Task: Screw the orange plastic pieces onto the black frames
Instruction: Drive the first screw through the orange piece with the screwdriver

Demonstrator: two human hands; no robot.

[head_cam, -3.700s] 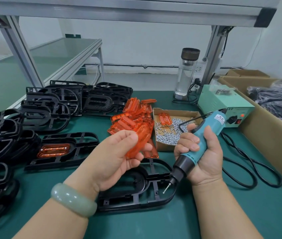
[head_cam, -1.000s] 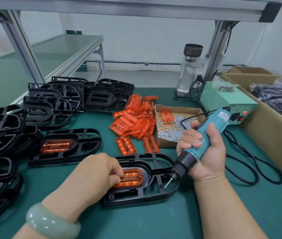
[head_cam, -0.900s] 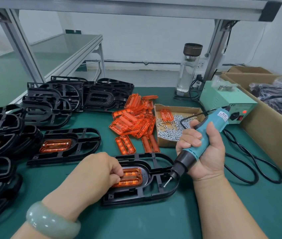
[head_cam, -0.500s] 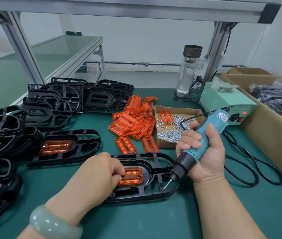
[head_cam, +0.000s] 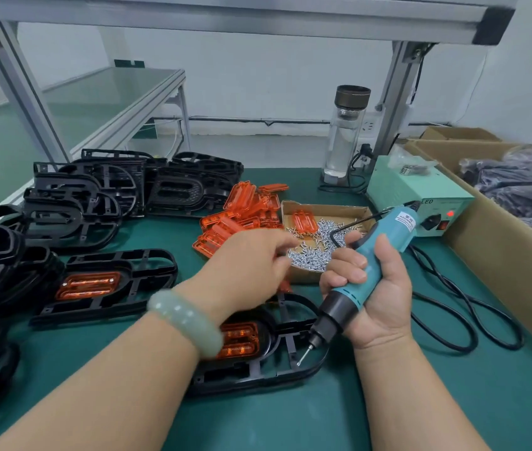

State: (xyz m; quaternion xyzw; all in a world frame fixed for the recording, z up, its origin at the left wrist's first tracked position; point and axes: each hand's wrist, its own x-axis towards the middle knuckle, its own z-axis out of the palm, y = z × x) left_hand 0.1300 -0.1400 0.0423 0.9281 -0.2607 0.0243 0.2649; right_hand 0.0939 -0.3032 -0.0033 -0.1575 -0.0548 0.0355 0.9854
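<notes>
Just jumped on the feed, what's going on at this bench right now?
A person is assembling parts. The right hand grips a teal electric screwdriver, its bit poised over the nearest black frame, where an orange piece already sits. The left hand is stretched out over the cardboard box of screws; motion blur hides whether it holds one.

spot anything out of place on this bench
One orange plastic piece lies inside the shallow cardboard box on the small silver screws, apart from the pile of orange pieces on the green mat. Nothing else stands out.
</notes>
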